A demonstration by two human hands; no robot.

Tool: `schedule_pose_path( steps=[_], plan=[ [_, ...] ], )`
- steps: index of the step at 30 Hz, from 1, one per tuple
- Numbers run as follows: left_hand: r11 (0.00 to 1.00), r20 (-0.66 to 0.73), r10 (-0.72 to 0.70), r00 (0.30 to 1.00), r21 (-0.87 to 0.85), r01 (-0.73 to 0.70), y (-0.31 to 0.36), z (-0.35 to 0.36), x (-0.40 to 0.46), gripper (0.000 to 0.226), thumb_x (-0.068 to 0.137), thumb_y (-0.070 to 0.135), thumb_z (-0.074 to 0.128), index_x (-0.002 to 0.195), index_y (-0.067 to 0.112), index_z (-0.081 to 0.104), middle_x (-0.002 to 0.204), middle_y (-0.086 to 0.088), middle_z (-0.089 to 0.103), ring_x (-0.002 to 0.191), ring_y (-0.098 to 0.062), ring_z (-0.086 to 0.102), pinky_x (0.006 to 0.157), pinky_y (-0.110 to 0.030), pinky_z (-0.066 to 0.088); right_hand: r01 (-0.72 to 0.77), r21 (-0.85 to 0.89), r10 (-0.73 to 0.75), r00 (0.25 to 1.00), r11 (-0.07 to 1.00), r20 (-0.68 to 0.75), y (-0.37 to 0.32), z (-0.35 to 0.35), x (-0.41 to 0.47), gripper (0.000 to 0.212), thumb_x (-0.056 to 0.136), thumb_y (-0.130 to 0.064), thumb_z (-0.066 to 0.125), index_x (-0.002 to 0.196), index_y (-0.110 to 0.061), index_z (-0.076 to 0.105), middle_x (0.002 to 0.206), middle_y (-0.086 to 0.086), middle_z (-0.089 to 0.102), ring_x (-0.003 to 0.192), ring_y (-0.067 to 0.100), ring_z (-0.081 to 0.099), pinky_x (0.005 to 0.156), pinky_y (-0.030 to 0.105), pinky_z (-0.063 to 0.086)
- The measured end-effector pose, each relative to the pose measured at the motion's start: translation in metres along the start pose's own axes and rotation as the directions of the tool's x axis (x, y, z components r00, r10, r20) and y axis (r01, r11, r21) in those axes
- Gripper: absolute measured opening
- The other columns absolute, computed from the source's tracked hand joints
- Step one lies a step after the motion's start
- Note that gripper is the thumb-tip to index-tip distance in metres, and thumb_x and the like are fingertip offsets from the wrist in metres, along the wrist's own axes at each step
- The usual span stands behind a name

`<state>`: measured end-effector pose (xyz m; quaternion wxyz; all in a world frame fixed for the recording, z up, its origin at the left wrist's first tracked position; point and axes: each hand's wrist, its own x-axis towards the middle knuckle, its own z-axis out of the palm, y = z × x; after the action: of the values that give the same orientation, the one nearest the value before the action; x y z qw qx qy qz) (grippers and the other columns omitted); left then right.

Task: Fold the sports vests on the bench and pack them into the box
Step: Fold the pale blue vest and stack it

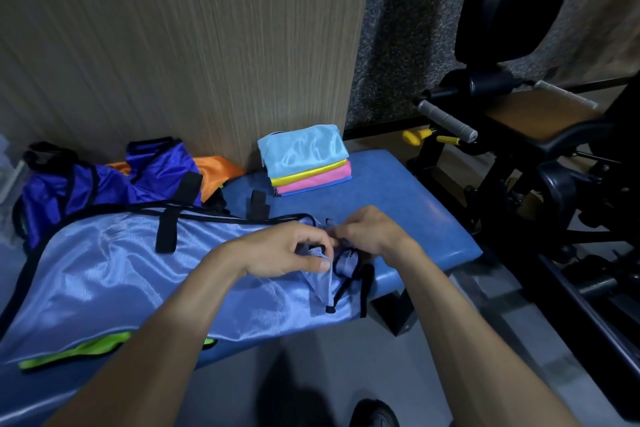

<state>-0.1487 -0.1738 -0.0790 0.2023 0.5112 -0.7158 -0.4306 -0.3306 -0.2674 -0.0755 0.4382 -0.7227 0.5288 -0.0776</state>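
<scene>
Dark, rounded, and cut off by the bottom edge, a shoe tip (375, 414) shows low and right of centre above grey floor; two bare forearms rise from there to mid-frame. Left hand (291, 250) pinches a bunched corner of the light blue vest (114, 274), thumb pressed on the fabric; right hand (367, 230), fingers curled, grips the same corner just beside it, its fingertips hidden behind the cloth. One such vest lies spread across the blue bench (415, 198), black trim along its edges, straps dangling over the near edge; one neon green vest (72, 352) peeks from beneath it at lower left, mostly covered. Bare padding is visible to the right of the hands, up to the bench's rounded end. Farther back, at left, one dark blue vest (104, 184) lies crumpled over one orange vest (214, 170), largely hidden. At centre stands one folded stack (306, 159) against the wood-grain wall panel (173, 45): four layers, pale blue, yellow, pink, blue. Black gym machine (519, 135) fills the right side.
</scene>
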Motion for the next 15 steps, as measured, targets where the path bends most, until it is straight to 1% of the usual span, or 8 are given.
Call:
schedule_pose_path(
  steps=[2, 4, 5, 7, 9, 12, 13, 15],
  plan=[
    [1.0, -0.036, 0.003, 0.999, -0.03, -0.004, 0.0, 0.0, 0.001, 0.002, 0.094, 0.035, 0.072, 0.095, 0.035, 0.071, 0.123, 0.009, 0.069, 0.129, -0.017, 0.058, 0.111, -0.049, 0.043, 0.022, 0.046, -0.022, 1.0, 0.999, 0.0, 0.004, -0.002, -0.001, 0.034, 0.09, -0.028, 0.072, 0.068, -0.01, 0.054, 0.056, 0.003, 0.04, 0.053, 0.018, 0.037, 0.049, 0.025, 0.031],
    [0.995, -0.131, 0.032, 0.991, -0.092, -0.045, 0.005, -0.002, 0.002, 0.003, 0.095, 0.03, 0.072, 0.098, 0.029, 0.072, 0.124, 0.008, 0.071, 0.125, -0.012, 0.061, 0.11, -0.041, 0.046, 0.086, 0.089, -0.081, 0.995, 0.992, -0.051, 0.005, -0.009, -0.008, 0.03, 0.092, -0.024, 0.07, 0.069, -0.008, 0.058, 0.057, 0.002, 0.045, 0.054, 0.015, 0.041, 0.049, 0.024, 0.034],
    [0.988, -0.185, 0.058, 0.981, -0.128, -0.083, 0.01, -0.003, 0.003, 0.005, 0.096, 0.025, 0.071, 0.1, 0.022, 0.072, 0.12, 0.008, 0.073, 0.12, -0.009, 0.064, 0.107, -0.034, 0.047, 0.132, 0.134, -0.122, 0.989, 0.982, -0.085, 0.007, -0.015, -0.011, 0.028, 0.094, -0.022, 0.068, 0.072, -0.006, 0.06, 0.061, 0.003, 0.049, 0.057, 0.015, 0.045, 0.053, 0.024, 0.037],
    [0.975, -0.286, 0.107, 0.952, -0.157, -0.156, 0.022, -0.007, 0.009, 0.007, 0.096, 0.018, 0.07, 0.1, 0.012, 0.072, 0.104, 0.009, 0.075, 0.1, -0.005, 0.067, 0.094, -0.024, 0.049, 0.228, 0.27, -0.199, 0.971, 0.935, -0.134, 0.013, -0.029, -0.021, 0.024, 0.097, -0.019, 0.065, 0.078, -0.005, 0.061, 0.069, 0.009, 0.06, 0.067, 0.017, 0.054, 0.066, 0.03, 0.042],
    [0.97, -0.337, 0.142, 0.931, -0.142, -0.199, 0.033, -0.01, 0.02, 0.005, 0.095, 0.016, 0.072, 0.097, 0.011, 0.072, 0.089, 0.007, 0.07, 0.083, -0.003, 0.061, 0.08, -0.019, 0.047, 0.302, 0.343, -0.256, 0.951, 0.889, -0.174, 0.02, -0.04, -0.03, 0.021, 0.098, -0.018, 0.064, 0.082, -0.004, 0.062, 0.076, 0.015, 0.068, 0.071, 0.02, 0.059, 0.07, 0.034, 0.046],
    [0.971, -0.336, 0.184, 0.924, -0.083, -0.223, 0.053, -0.014, 0.043, 0.007, 0.092, 0.018, 0.075, 0.095, 0.012, 0.074, 0.086, -0.009, 0.069, 0.079, -0.007, 0.058, 0.074, -0.022, 0.045, 0.371, 0.349, -0.304, 0.924, 0.86, -0.233, 0.027, -0.048, -0.038, 0.021, 0.102, -0.016, 0.059, 0.09, 0.002, 0.063, 0.072, 0.008, 0.064, 0.068, 0.016, 0.056, 0.067, 0.032, 0.045],
    [0.969, -0.333, 0.198, 0.922, -0.076, -0.235, 0.058, -0.014, 0.052, 0.009, 0.092, 0.018, 0.076, 0.096, 0.011, 0.075, 0.087, -0.011, 0.071, 0.08, -0.009, 0.059, 0.075, -0.027, 0.047, 0.385, 0.362, -0.308, 0.917, 0.849, -0.252, 0.027, -0.049, -0.039, 0.023, 0.103, -0.018, 0.059, 0.091, 0.0, 0.065, 0.071, 0.006, 0.063, 0.067, 0.013, 0.055, 0.065, 0.03, 0.045],
    [0.968, -0.316, 0.209, 0.925, -0.069, -0.242, 0.063, -0.012, 0.072, 0.012, 0.09, 0.023, 0.078, 0.098, 0.015, 0.077, 0.089, -0.005, 0.074, 0.083, -0.013, 0.063, 0.077, -0.04, 0.052, 0.396, 0.39, -0.301, 0.91, 0.831, -0.284, 0.031, -0.051, -0.039, 0.026, 0.102, -0.028, 0.059, 0.091, -0.005, 0.068, 0.076, 0.011, 0.065, 0.073, 0.014, 0.056, 0.07, 0.033, 0.046]
  ],
)
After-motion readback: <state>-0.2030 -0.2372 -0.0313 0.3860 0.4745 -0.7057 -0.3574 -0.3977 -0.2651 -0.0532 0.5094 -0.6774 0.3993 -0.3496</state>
